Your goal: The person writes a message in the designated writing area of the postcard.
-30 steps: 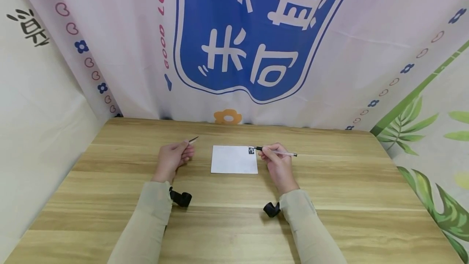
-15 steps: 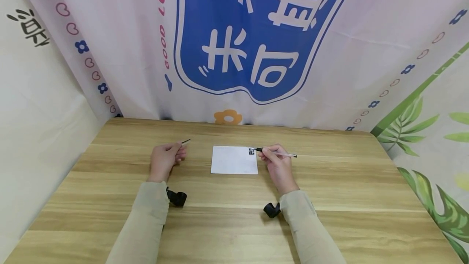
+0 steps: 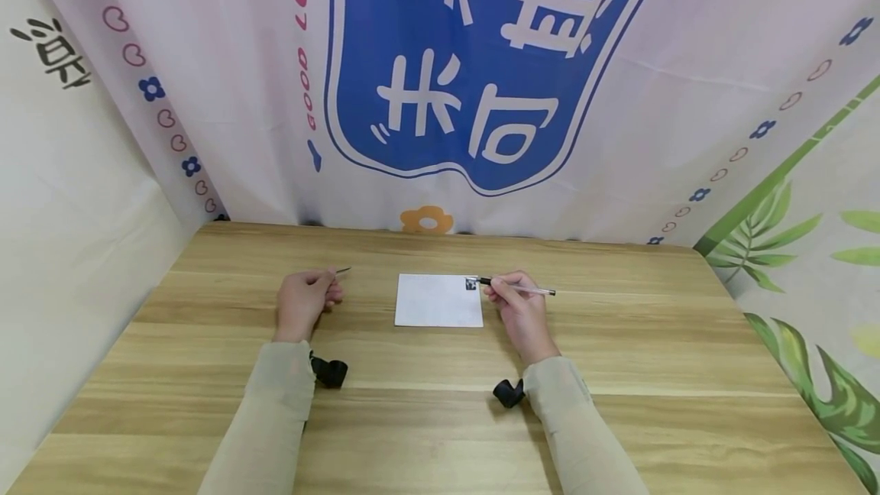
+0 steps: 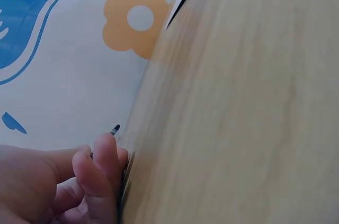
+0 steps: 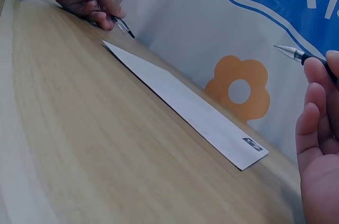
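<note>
My right hand pinches a gel pen with a clear barrel and black grip. Its bare metal point shows in the right wrist view, aimed left and overlapping the top right corner of a white card in the head view. That flat card lies on the table with a small dark stamp-like picture in its corner. To the left of the card, my left hand holds a small pen cap, clear with a dark tip, between thumb and fingers. Most of the cap is hidden by the fingers.
The wood-grain table ends at a hanging printed curtain behind the card. Black wrist cameras hang at the inner side of both cuffs. Leaf-patterned cloth borders the right edge.
My left hand has drawn left and slightly nearer, away from the card, carrying the pen cap. My right hand, the pen and the card have stayed in place.
</note>
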Tool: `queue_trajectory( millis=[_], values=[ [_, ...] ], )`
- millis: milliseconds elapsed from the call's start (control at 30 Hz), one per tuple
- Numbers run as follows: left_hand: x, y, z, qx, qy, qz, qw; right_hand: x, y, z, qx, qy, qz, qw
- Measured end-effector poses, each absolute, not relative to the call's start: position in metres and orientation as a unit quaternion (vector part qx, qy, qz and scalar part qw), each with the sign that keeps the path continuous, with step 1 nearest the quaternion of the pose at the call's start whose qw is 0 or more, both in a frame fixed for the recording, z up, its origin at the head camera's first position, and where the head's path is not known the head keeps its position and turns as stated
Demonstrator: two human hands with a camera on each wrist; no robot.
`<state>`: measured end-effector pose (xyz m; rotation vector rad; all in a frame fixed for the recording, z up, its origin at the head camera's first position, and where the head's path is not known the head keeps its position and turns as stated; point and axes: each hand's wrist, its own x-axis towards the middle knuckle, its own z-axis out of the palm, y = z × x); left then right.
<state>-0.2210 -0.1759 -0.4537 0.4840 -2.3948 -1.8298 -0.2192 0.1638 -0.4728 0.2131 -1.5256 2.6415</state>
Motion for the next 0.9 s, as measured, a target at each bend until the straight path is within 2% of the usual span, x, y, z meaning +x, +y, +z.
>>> queue_trajectory(
  millis=[900],
  values=[
    [-0.22,-0.1818,-0.452,0.155,-0.826,-0.541,0.005,-0.2186,0.1611,-0.4719,0.074,-0.518,0.851,0.028]
  ],
)
